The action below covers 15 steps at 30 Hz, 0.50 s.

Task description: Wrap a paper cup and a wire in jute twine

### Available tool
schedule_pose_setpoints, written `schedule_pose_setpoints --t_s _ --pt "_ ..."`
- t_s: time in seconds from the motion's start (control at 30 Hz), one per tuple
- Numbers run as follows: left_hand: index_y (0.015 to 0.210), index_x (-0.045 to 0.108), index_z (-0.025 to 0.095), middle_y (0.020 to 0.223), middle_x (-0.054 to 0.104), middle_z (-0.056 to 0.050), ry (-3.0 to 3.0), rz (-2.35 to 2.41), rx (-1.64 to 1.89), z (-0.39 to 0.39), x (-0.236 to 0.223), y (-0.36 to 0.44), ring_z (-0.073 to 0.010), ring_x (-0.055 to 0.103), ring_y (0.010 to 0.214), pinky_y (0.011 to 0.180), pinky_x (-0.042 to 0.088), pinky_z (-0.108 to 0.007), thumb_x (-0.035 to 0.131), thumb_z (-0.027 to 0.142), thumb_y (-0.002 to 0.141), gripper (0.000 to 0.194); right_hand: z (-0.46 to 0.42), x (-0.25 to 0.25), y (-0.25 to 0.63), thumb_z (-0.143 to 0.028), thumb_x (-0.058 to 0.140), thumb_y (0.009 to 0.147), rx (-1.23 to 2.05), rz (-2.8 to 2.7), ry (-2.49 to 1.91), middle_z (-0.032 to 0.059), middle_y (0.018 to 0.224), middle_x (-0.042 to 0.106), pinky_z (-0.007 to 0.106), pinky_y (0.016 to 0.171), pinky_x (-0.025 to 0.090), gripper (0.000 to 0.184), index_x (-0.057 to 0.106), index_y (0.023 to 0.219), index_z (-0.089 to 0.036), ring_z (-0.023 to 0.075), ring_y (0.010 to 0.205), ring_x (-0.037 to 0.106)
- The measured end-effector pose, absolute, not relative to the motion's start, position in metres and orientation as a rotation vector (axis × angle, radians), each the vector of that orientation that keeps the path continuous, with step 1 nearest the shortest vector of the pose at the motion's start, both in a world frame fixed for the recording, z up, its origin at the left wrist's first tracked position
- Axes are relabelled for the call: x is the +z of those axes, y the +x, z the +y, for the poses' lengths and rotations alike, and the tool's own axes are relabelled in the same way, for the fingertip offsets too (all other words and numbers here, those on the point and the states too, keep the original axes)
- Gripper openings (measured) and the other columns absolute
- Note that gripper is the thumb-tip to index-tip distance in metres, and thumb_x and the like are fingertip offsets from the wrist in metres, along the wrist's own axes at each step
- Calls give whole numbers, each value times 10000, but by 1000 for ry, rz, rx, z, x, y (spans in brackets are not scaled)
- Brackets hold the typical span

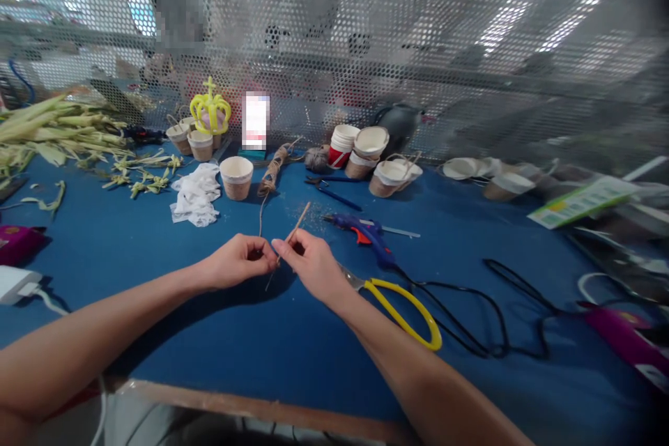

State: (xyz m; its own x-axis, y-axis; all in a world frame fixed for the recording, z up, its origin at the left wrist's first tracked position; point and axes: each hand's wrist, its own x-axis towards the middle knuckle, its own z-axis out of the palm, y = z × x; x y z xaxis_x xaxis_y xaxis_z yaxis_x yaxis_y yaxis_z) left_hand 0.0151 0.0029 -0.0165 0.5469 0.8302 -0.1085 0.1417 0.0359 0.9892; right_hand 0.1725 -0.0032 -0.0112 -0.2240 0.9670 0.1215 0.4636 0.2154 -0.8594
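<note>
A brown twine strand (261, 216) runs from the twine bundle (272, 171) down to my left hand (241, 261), whose thumb and forefinger are pinched on it. My right hand (312, 265) grips a thin tan stick (300, 220), tilted with its upper end pointing away and to the right. The fingertips of both hands meet near the stick's lower part, where a thin loose end hangs below. Exactly how twine and stick touch is hidden by the fingers. Yellow-handled scissors (405, 313) lie beside my right wrist, their blades partly covered by it.
A blue glue gun (366, 230) with a black cord (470, 286) lies right of my hands. Behind stand a wrapped paper cup (237, 180), white crumpled cloth (196, 195), pliers (334, 194) and more cups (389, 178). Corn husks (57, 129) pile at left, before a perforated metal screen (313, 35).
</note>
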Motion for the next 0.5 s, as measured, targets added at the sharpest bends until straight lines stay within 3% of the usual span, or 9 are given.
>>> schedule_pose_setpoints --t_s 0.2,0.5 --pt "626 514 112 525 428 54 1388 872 623 0 -10 13 -42 301 472 450 220 -188 568 289 700 199 -4 -8 174 -341 471 782 1342 -1696 -1057 -24 631 485 215 483 397 176 483 736 -171 83 518 454" --pt "628 519 113 579 501 34 1575 923 604 5 -13 12 -60 410 535 536 336 -194 539 215 689 121 0 -10 176 -316 467 795 1207 -1820 -1219 -44 555 436 213 459 334 192 471 676 -165 76 474 406"
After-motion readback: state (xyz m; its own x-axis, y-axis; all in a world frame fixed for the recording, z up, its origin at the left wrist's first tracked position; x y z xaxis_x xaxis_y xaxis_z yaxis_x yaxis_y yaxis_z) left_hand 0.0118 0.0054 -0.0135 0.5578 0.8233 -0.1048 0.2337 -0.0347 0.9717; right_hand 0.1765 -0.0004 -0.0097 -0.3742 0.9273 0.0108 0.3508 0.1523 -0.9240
